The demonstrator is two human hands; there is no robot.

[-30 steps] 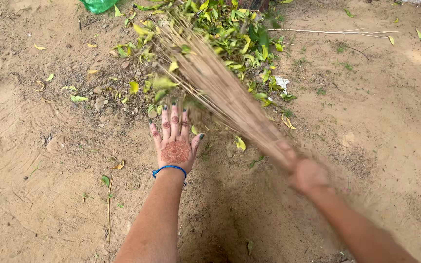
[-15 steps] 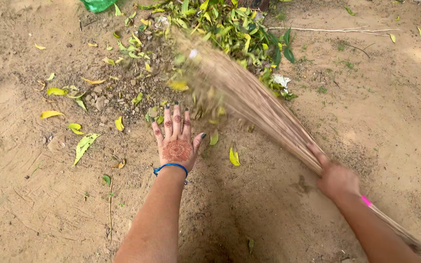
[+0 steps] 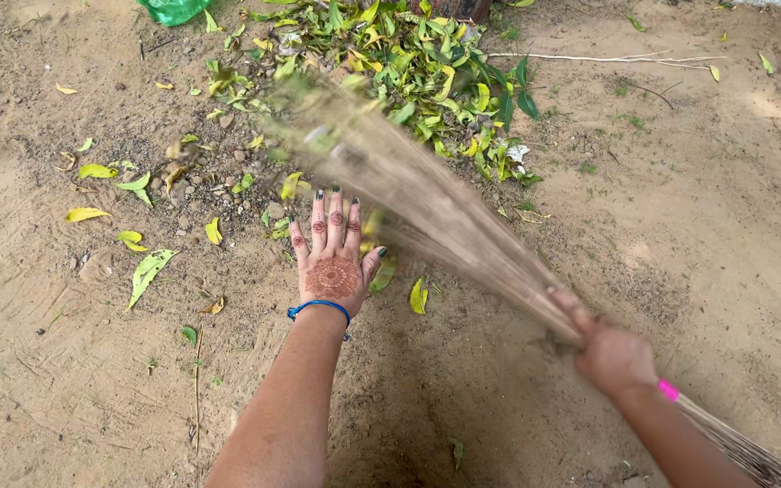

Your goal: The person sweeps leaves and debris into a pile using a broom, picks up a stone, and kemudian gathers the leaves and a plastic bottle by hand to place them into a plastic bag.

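My right hand [image 3: 609,351] grips a long straw broom [image 3: 427,203] near the middle of its bundle. The bristles are blurred and reach up-left into a heap of green and yellow leaves [image 3: 418,72] at the top centre. My left hand [image 3: 332,253] is stretched out flat with fingers apart, palm down, just left of the broom's bristles. It has henna patterns, dark nails and a blue wristband, and holds nothing. The broom's tail end passes under my right forearm toward the lower right corner.
Sandy ground [image 3: 680,235] lies all around, with scattered leaves [image 3: 146,271] and small stones [image 3: 219,181] at the left. A green plastic bag [image 3: 174,9] sits at the top edge. A thin dry twig [image 3: 607,60] lies at the upper right.
The broom has swung back and forth across the leaf heap, flinging loose leaves to the left. My right hand has shifted slightly. My left hand has stayed almost still.
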